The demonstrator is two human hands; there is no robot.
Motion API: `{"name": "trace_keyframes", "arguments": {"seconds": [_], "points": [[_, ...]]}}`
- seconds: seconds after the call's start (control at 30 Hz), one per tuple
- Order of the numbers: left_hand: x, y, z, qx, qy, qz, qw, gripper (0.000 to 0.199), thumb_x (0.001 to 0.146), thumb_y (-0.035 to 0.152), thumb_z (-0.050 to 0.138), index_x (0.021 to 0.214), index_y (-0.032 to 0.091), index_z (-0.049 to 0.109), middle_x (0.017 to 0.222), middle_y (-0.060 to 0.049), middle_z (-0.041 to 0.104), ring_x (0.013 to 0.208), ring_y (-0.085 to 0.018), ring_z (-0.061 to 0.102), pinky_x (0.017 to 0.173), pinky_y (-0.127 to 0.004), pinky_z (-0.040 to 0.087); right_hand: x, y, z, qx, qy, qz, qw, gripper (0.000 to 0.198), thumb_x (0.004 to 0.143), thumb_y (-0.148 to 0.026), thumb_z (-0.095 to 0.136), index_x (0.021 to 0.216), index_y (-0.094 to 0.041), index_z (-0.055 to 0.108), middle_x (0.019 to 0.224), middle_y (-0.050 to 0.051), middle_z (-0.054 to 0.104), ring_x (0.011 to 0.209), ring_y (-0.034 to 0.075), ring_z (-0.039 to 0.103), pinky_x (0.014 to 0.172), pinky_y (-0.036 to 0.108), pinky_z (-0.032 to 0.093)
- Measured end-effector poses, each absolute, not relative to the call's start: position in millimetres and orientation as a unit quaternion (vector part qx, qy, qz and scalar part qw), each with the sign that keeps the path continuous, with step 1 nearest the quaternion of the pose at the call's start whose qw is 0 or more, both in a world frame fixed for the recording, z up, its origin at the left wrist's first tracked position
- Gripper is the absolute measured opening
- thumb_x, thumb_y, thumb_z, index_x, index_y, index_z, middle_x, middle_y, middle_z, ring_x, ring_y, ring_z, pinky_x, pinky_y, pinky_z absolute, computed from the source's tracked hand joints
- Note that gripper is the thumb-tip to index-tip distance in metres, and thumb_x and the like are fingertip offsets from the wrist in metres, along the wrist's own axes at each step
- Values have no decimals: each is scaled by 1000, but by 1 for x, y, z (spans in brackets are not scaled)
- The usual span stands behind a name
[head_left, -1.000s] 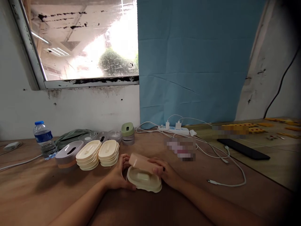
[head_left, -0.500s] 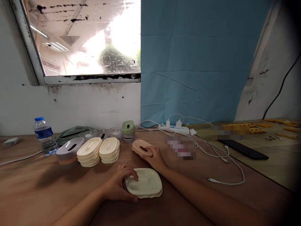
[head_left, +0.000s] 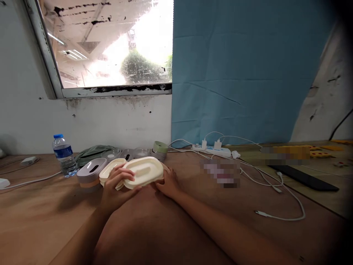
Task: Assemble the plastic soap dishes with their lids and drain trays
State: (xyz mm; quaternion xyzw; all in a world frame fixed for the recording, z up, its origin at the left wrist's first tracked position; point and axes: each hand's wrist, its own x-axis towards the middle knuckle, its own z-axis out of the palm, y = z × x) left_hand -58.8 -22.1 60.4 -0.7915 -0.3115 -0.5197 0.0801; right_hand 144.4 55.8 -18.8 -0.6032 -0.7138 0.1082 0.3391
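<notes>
My left hand (head_left: 116,189) grips a pale cream plastic lid (head_left: 145,172) by its left end, raised off the table and tilted. Behind that lid's right end, my right hand (head_left: 169,185) is closed on a peach slotted lid (head_left: 166,168), of which only a bit of edge shows. A stack of cream lids (head_left: 106,172) stands just beyond my left fingers, partly covered by them. The held lid blocks the view of the second cream stack. To the left sits a lilac slotted container (head_left: 92,170) with an orange band.
A water bottle (head_left: 64,156) and a green cloth pouch (head_left: 95,154) are at the back left. Clear containers and a green one (head_left: 160,148) line the wall. A power strip (head_left: 212,149), white cables and a black flat object (head_left: 303,177) lie to the right.
My left hand has lifted the cream lid from the table and carried it up and away from me, before the stacks. The peach lid is now mostly hidden. The view has shifted slightly.
</notes>
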Motion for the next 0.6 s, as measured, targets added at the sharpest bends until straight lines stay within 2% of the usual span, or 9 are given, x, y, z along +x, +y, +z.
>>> {"name": "trace_keyframes", "arguments": {"seconds": [0.1, 0.23, 0.4, 0.6], "points": [[-56, -14, 54, -693, -433, -553, 160, 18, 63, 35, 67, 69, 20, 57, 76, -2, 60, 90, -22, 49, 87, -40, 37, 146, 49, -19, -589, -720, 107, 352, 50, 56, -32, 66, 102, -19, 51, 112, 10, 39, 107, 28, 39, 91, 37, 31], [-41, 1, 48, -646, -563, -483, 180, 26, 65, 47, 61, 71, 22, 61, 78, -3, 62, 92, -27, 42, 82, -40, 33, 146, 46, -18, -557, -737, 111, 368, 38, 59, -27, 65, 93, -19, 51, 105, 8, 38, 104, 25, 41, 90, 36, 32], [-26, 27, 47, -622, -607, -445, 218, 30, 68, 52, 55, 69, 22, 61, 81, -4, 62, 87, -28, 41, 79, -40, 29, 145, 44, -17, -523, -751, 121, 385, 29, 63, -20, 60, 89, -17, 46, 102, 7, 34, 99, 21, 45, 88, 33, 37], [-19, 31, 35, -647, -627, -367, 233, 29, 66, 51, 57, 71, 23, 62, 85, -6, 59, 86, -29, 42, 75, -40, 27, 146, 43, -14, -486, -767, 131, 398, 24, 66, -19, 60, 84, -18, 45, 99, 6, 35, 92, 19, 47, 84, 33, 41]]}}
